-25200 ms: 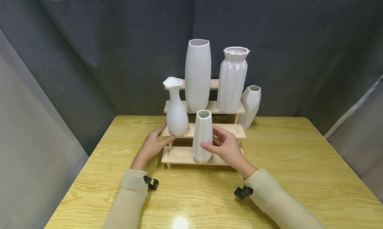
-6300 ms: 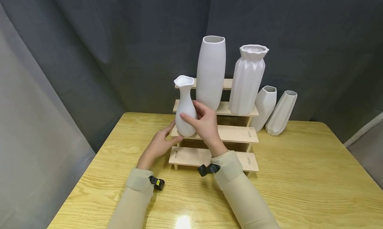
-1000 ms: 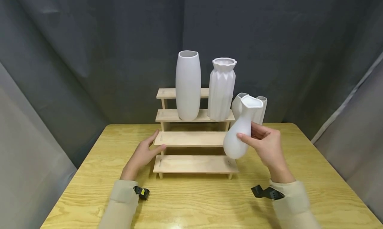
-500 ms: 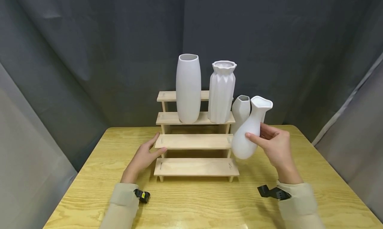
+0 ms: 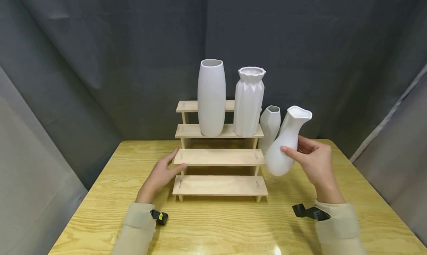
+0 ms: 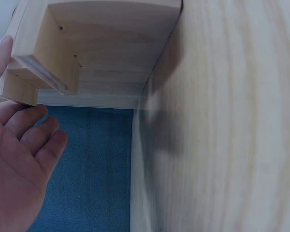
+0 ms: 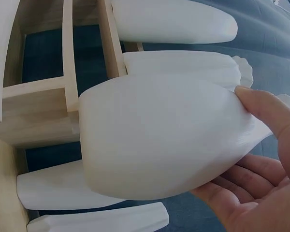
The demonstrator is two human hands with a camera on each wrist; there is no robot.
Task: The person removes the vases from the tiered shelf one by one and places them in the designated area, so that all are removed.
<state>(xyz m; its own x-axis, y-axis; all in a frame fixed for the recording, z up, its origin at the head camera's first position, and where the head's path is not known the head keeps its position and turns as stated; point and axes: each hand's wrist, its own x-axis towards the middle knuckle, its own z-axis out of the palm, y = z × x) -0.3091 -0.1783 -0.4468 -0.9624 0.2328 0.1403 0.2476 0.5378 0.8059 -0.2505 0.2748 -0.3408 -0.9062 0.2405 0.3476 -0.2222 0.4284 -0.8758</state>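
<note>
My right hand [image 5: 313, 162] holds a white wavy-mouthed vase [image 5: 283, 153] in the air, right of the stepped wooden display stand [image 5: 218, 156]. The vase tilts, its mouth leaning to the right. In the right wrist view, thumb and fingers grip the narrower part of the vase [image 7: 159, 140]. My left hand [image 5: 160, 177] holds the left end of the stand's second step from the bottom, thumb in front and fingers at the side. A tall smooth vase [image 5: 211, 99] and a pleated vase [image 5: 248, 105] stand on the third step.
Right of the stand, a faceted vase [image 5: 269, 129] stands on the wooden table [image 5: 220, 225]. Another slim vase [image 7: 101, 220] is mostly hidden in the head view by the held one. Dark curtain [image 5: 133, 62] hangs behind the table.
Earlier, the slim ribbed vase went from the bottom step to the table's right side. The wavy-mouthed vase left the second step and keeps moving right. The left hand stays at the stand.
</note>
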